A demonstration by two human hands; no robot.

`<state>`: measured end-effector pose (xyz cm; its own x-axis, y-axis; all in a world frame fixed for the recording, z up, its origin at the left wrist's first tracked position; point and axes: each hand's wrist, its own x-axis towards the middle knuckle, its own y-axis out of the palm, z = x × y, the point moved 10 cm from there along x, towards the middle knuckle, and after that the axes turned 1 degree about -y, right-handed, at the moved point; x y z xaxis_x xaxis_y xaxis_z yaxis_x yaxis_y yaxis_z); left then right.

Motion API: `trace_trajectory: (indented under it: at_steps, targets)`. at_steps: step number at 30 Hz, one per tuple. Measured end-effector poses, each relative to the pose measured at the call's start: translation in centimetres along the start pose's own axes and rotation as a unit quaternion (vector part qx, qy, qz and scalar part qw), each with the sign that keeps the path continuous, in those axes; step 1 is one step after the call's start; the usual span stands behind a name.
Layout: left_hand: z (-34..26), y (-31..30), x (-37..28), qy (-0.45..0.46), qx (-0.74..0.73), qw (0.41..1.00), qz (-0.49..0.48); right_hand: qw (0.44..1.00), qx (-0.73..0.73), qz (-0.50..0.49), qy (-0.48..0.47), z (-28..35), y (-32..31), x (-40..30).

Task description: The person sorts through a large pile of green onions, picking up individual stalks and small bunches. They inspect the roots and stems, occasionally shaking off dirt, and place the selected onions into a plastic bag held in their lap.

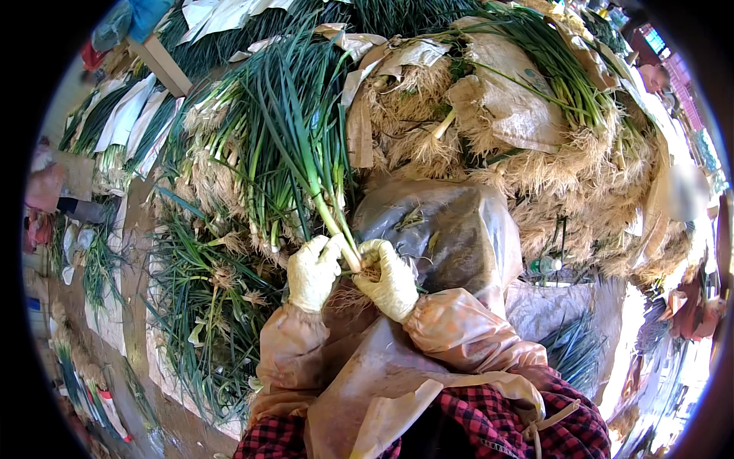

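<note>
Both hands wear pale rubber gloves and meet at the root end of a long green onion (324, 209), whose green leaves point away from me. My left hand (314, 272) closes its thumb and fingers around the white stem. Beside it, my right hand (389, 278) pinches the brownish roots at the stem's base; loose root strands hang under the fingers. Just beyond, a heap of green onions (252, 155) lies with leaves pointing away. A plastic sheet (436, 229) with scraps on it covers my lap area.
A large pile of rooty green onions (573, 172) under torn sacking (504, 92) rises at the right. Loose leaves and roots (212, 321) lie at the lower left. A bottle (545, 265) is at the right. Parts of other people show at the left and right rims.
</note>
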<state>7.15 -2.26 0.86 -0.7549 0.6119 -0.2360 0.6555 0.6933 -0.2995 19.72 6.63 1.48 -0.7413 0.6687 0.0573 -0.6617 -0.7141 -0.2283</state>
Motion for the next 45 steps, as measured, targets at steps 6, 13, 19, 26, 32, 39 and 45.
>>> trace_trajectory:
  at_steps: [6, 13, 19, 26, 32, 39, 45]
  targets:
    - [1.8, 0.2, -0.1, -0.030, -0.095, 0.995, -0.028, 0.991, -0.085, -0.074, -0.071, 1.6, -1.0, 0.9]
    - [0.8, 2.9, -0.5, -0.089, -0.138, 0.981, 0.104, 0.977, 0.140, 0.153, 0.050, -1.5, 2.7, 1.2]
    - [2.3, 3.3, 0.1, -0.076, -0.153, 0.984, 0.045, 0.986, 0.043, 0.132, 0.089, -5.6, 1.8, 1.9]
    - [3.0, -3.0, 2.6, -0.041, -0.207, 0.977, -0.021, 0.977, -0.115, 0.155, 0.087, -1.3, -0.6, 1.3]
    - [-1.3, 1.0, 0.1, -0.002, -0.212, 0.963, 0.165, 0.981, 0.164, 0.099, 0.007, 1.2, 0.3, 3.1]
    - [-0.7, 2.0, -0.1, -0.010, -0.208, 0.970, 0.129, 0.959, 0.254, 0.126, 0.017, 1.3, 1.3, 1.5]
    - [-0.4, 1.7, -0.5, -0.039, -0.186, 0.979, 0.070, 0.863, 0.453, 0.151, 0.165, -0.9, 2.9, 1.0]
